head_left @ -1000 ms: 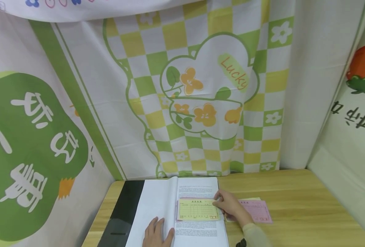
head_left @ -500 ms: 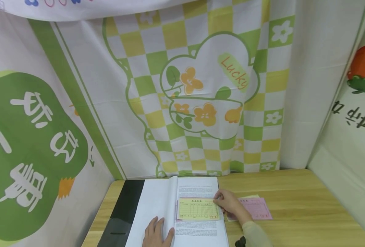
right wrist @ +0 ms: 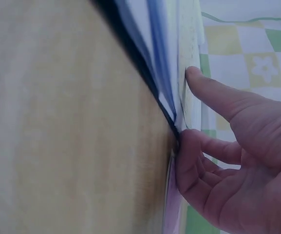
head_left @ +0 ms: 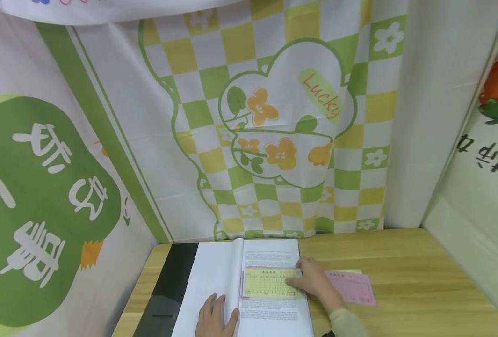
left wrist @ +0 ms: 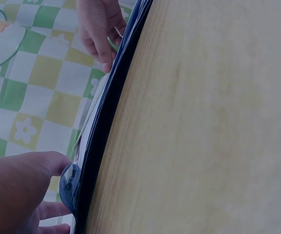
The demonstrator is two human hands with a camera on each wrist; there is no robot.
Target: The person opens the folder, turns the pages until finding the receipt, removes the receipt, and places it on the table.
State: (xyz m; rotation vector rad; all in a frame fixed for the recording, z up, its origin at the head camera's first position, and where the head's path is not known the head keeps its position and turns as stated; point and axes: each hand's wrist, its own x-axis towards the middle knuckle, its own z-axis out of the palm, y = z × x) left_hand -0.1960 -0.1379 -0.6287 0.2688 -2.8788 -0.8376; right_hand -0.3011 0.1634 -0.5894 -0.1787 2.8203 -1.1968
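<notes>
A folder (head_left: pixel 181 281) with a dark left part and white pages lies spread on the table. My left hand (head_left: pixel 216 314) rests on its left page, fingers spread. On the printed right page (head_left: pixel 270 312) lies a yellow receipt slip (head_left: pixel 265 283), with a pink edge showing behind it. My right hand (head_left: pixel 313 276) holds the yellow slip's right side, thumb on its face. In the right wrist view, the curled fingers (right wrist: pixel 189 161) are at the folder's edge. More slips, a pink slip (head_left: pixel 354 286) over a yellow one, lie partly behind the right hand.
The wooden table (head_left: pixel 421 290) extends to the right of the slips. A checked fabric curtain (head_left: pixel 282 206) hangs at the table's back edge, with printed fabric walls (head_left: pixel 463 220) on both sides.
My right thumb has moved left and slightly down across the yellow slip, from its upper right corner. The loose slips at the right have shifted slightly. My left hand stays in place.
</notes>
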